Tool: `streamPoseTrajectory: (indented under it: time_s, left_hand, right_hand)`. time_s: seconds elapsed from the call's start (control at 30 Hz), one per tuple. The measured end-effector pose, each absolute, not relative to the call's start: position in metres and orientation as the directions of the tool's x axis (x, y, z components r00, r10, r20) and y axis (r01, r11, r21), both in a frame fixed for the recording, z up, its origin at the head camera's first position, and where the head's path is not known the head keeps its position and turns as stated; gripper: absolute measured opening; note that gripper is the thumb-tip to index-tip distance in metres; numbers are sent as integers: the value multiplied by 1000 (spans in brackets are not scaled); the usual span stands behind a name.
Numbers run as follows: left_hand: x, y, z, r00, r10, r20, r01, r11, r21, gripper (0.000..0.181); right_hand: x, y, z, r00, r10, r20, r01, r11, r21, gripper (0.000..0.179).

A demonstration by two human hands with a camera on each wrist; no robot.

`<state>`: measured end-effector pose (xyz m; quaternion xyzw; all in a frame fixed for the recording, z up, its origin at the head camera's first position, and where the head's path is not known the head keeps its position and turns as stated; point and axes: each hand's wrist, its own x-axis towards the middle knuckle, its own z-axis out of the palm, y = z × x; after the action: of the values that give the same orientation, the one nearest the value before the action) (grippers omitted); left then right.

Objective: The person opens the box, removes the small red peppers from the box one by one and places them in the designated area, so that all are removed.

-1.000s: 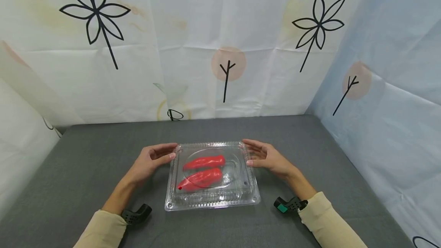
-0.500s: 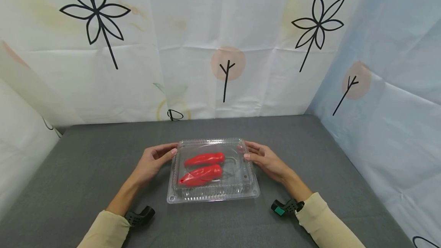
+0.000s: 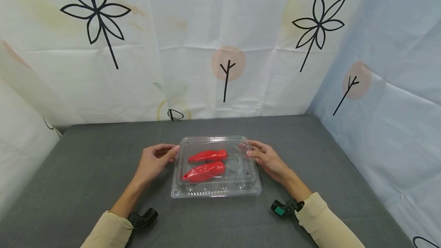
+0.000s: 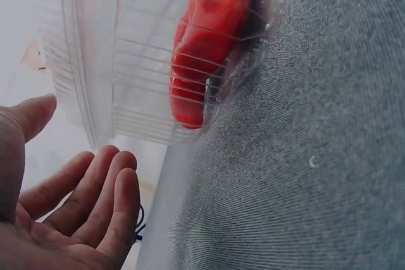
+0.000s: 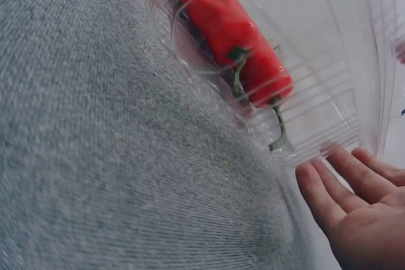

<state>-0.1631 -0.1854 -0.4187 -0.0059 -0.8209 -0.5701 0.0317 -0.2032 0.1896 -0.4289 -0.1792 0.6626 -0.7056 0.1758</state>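
Note:
A clear plastic clamshell container [image 3: 215, 192] is in the middle of the head view, its lid down. Inside lie two red peppers, the far one [image 3: 208, 156] and the near one [image 3: 204, 172]; green stems show in the right wrist view. My left hand [image 3: 154, 160] holds the container's left side near the far corner, thumb at the lid's edge. On the opposite side my right hand [image 3: 270, 160] grips it, thumb over the edge and fingers [image 5: 316, 188] against the ridged wall. Whether the container's base touches the table is hard to tell.
A grey cloth-covered table [image 3: 220, 225] spreads around the container. Behind it hangs a white sheet [image 3: 193, 18] with plant drawings, and a bluish-white sheet [image 3: 396, 125] closes the right side. Dark wrist mounts [image 3: 142, 218] sit on both forearms.
The container has moved away from me and slightly right, both hands staying at its sides. The left wrist has shifted a little right; the peppers travel along inside.

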Motion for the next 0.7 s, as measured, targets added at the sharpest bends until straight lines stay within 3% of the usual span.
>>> streamPoseTrajectory:
  time_s: [0.17,0.4,0.53,0.7]
  left_hand:
    - [-161,-182,-419,-988,38,149,151,407,901,43]
    - [-158,-178,-422,-947,214,239,307,389,869,49]
    - [-157,-177,-424,-920,310,239,356,408,841,63]
    - [-154,-172,-425,-911,370,183,362,504,784,97]
  right_hand:
    - [-204,193,-430,-892,-450,34,4,-84,-996,62]
    - [-209,199,-431,-911,-413,19,6,-59,-998,64]
    - [-211,201,-431,-922,-387,7,17,-58,-998,63]
    - [-212,204,-431,-931,-366,-6,26,-50,-998,65]
